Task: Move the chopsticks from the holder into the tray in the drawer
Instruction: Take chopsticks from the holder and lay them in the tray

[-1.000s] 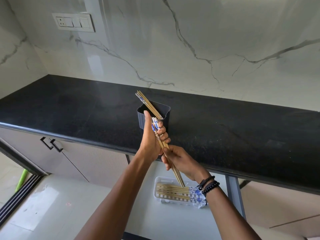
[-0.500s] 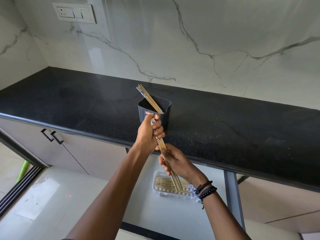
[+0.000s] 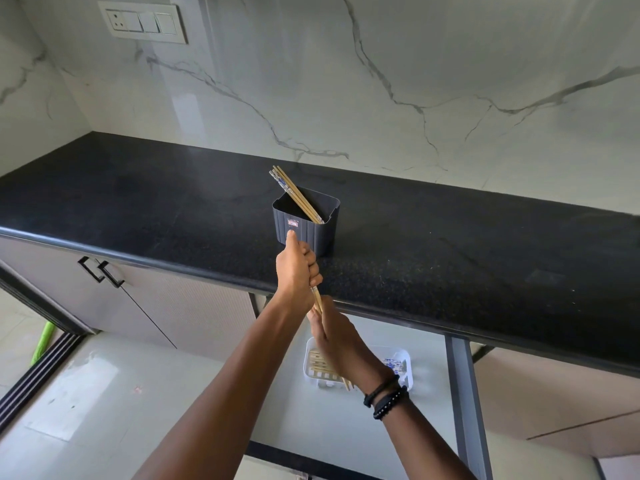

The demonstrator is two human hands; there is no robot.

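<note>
Nearest to you, both forearms reach forward and cross at the wrists over the open drawer [image 3: 346, 420]. Your right wrist carries two dark bead bracelets [image 3: 386, 398].

Your right hand [image 3: 341, 337] is closed around the lower part of a bundle of chopsticks [image 3: 317, 299]. The tips of the bundle show just below this hand, over the white tray [image 3: 403, 375]. The tray sits on the drawer floor and already contains a row of chopsticks lying flat, with blue-and-white patterned ends toward its right side.

Your left hand [image 3: 298, 268] is closed in a fist around the upper part of the same bundle. The thumb points up. This hand is in front of the counter [image 3: 450, 258] edge, and in this view its thumb overlaps the lower front wall of the holder [image 3: 306, 230]. A short length of the bundle shows between the two hands.

The holder is a dark ribbed container with a small red label on its front. It stands upright on the black counter, near the front edge. Several chopsticks remain inside it [image 3: 294, 194], leaning to the left with patterned ends projecting above the rim.

Behind the counter, the marble wall [image 3: 381, 81] carries a switch plate [image 3: 143, 22] at upper left. Cabinet doors with black handles [image 3: 100, 271] stand below the counter at left.
</note>
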